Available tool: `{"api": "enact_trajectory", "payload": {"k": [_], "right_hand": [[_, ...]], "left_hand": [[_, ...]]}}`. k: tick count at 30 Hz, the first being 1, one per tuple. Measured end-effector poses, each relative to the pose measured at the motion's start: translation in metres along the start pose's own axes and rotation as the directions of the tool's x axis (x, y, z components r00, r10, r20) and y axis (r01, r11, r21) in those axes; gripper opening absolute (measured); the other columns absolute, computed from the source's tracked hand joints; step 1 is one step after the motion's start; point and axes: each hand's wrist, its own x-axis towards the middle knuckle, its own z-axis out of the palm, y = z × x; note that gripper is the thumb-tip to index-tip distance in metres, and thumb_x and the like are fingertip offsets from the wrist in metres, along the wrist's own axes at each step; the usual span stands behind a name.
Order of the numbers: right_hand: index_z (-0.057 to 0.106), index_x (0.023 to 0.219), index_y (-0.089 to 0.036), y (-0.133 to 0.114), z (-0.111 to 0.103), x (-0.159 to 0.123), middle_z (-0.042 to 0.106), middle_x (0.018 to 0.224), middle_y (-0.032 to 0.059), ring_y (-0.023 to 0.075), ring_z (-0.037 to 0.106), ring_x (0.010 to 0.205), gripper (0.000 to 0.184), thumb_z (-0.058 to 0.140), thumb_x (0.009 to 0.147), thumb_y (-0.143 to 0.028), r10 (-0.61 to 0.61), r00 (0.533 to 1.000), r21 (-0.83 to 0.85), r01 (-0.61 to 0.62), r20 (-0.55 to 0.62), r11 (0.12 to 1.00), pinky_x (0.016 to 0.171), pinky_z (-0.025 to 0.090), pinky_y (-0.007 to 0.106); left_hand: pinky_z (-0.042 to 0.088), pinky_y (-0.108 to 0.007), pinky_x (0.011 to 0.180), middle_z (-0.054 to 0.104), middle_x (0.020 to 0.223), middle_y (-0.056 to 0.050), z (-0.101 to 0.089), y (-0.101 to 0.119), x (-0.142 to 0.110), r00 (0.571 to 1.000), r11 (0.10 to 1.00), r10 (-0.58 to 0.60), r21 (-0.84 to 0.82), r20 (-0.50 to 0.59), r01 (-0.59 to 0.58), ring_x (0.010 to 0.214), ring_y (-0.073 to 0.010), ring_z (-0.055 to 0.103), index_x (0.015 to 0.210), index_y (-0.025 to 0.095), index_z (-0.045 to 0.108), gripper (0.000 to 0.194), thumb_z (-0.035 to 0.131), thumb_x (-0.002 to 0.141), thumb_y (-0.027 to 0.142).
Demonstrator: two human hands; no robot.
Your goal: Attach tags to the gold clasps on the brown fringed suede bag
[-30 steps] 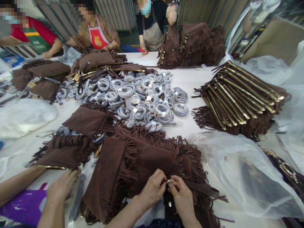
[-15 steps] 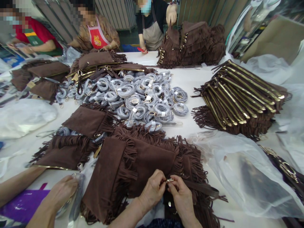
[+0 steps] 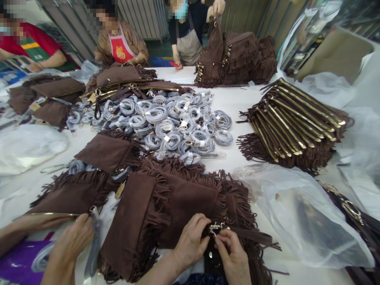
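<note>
My left hand (image 3: 192, 239) is closed, its fingertips at a small gold metal clasp (image 3: 215, 227) near the end of a dark brown strap (image 3: 251, 234). Just below the clasp my right hand (image 3: 233, 251) pinches a thin whitish strip (image 3: 214, 234), whose exact kind I cannot make out. Both hands are over a dark brown fringed bag. More brown fringed suede bags (image 3: 190, 198) lie overlapped just beyond my hands, and one folded piece (image 3: 130, 221) rests to their left.
A co-worker's hands (image 3: 73, 237) work at the left beside another fringed bag (image 3: 68, 194). Coiled, wrapped straps (image 3: 178, 122) are heaped mid-table. Gold-zipped bags (image 3: 297, 122) are stacked at right, behind a clear plastic bag (image 3: 297, 213). Several people stand across the table.
My hands have moved slightly apart, showing more of the clasp and the whitish strip. The co-worker's hand at left has moved up to the bag's edge. A person opposite has raised a bag.
</note>
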Motion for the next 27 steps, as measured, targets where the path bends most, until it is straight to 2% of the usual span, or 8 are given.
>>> {"api": "enact_trajectory", "payload": {"k": [3,6,9,12,16,20,24,27], "right_hand": [[0.053,0.091,-0.020,-0.001,-0.005,-0.006,0.068,0.079,0.0043,0.0193,0.066,0.075,0.025,0.055,0.080,-0.042,0.016,0.999,0.026,-0.017,0.034,1.000,0.067,0.053,0.024],[0.054,0.093,-0.020,0.000,-0.010,-0.012,0.068,0.082,0.0046,0.0187,0.065,0.077,0.024,0.054,0.081,-0.040,0.005,0.998,0.050,-0.008,0.059,0.999,0.070,0.052,0.023],[0.054,0.091,-0.021,0.003,-0.015,-0.015,0.068,0.078,0.0030,0.0178,0.065,0.073,0.021,0.056,0.080,-0.039,0.004,0.998,0.059,-0.007,0.062,0.998,0.068,0.052,0.022],[0.056,0.087,-0.022,0.005,-0.018,-0.017,0.067,0.071,0.0002,0.0165,0.064,0.066,0.018,0.058,0.079,-0.039,0.001,0.999,0.035,-0.003,0.034,0.999,0.062,0.051,0.020],[0.060,0.082,-0.022,0.008,-0.022,-0.019,0.065,0.067,-0.0022,0.0144,0.062,0.061,0.016,0.058,0.079,-0.037,-0.013,1.000,-0.029,0.014,0.009,0.999,0.059,0.050,0.017],[0.063,0.091,-0.023,0.010,-0.024,-0.019,0.067,0.075,-0.0018,0.0140,0.064,0.068,0.014,0.057,0.081,-0.032,-0.100,0.993,-0.100,0.107,0.065,0.989,0.064,0.051,0.015],[0.064,0.096,-0.025,0.008,-0.020,-0.020,0.065,0.082,0.0009,0.0145,0.063,0.076,0.016,0.053,0.085,-0.027,-0.275,0.943,-0.114,0.299,0.187,0.947,0.070,0.050,0.017],[0.064,0.092,-0.025,0.006,-0.014,-0.021,0.062,0.079,0.0013,0.0143,0.061,0.074,0.014,0.051,0.087,-0.026,-0.317,0.935,-0.118,0.336,0.160,0.934,0.070,0.049,0.018]], "left_hand": [[0.039,-0.034,0.097,0.051,0.123,-0.008,0.001,0.006,-0.005,0.993,0.994,0.112,-0.003,0.050,-0.112,0.113,-0.0194,0.047,0.113,0.020,0.049,0.045,0.044,0.071,0.004],[0.044,-0.026,0.087,0.061,0.110,-0.005,0.006,0.010,-0.005,0.983,0.988,0.123,-0.112,0.135,-0.108,0.100,-0.0152,0.056,0.115,0.022,0.050,0.046,0.041,0.074,0.002],[0.046,-0.021,0.074,0.065,0.090,-0.002,0.012,0.012,-0.005,0.982,0.992,0.063,-0.116,0.178,-0.042,0.082,-0.0135,0.060,0.099,0.021,0.059,0.030,0.044,0.078,0.006],[0.044,-0.021,0.067,0.065,0.085,-0.003,0.013,0.013,-0.008,0.976,0.999,-0.001,0.033,0.216,-0.006,0.078,-0.0150,0.061,0.086,0.020,0.062,0.017,0.048,0.080,0.011],[0.041,-0.021,0.060,0.065,0.078,-0.002,0.010,0.014,-0.014,0.963,0.974,-0.154,0.197,0.223,0.111,0.070,-0.0151,0.061,0.077,0.018,0.063,0.012,0.052,0.079,0.014],[0.038,-0.021,0.058,0.066,0.073,-0.001,0.010,0.012,-0.018,0.950,0.955,-0.251,0.210,0.188,0.210,0.067,-0.0135,0.060,0.074,0.018,0.062,0.011,0.053,0.079,0.013],[0.037,-0.020,0.058,0.064,0.072,-0.001,0.013,0.008,-0.021,0.971,0.977,-0.176,0.148,0.163,0.152,0.067,-0.0125,0.059,0.074,0.017,0.061,0.013,0.050,0.080,0.012],[0.037,-0.020,0.056,0.061,0.068,-0.001,0.012,0.009,-0.022,0.992,0.993,-0.057,0.108,0.112,0.045,0.062,-0.0115,0.057,0.073,0.017,0.058,0.016,0.045,0.082,0.013]]}}
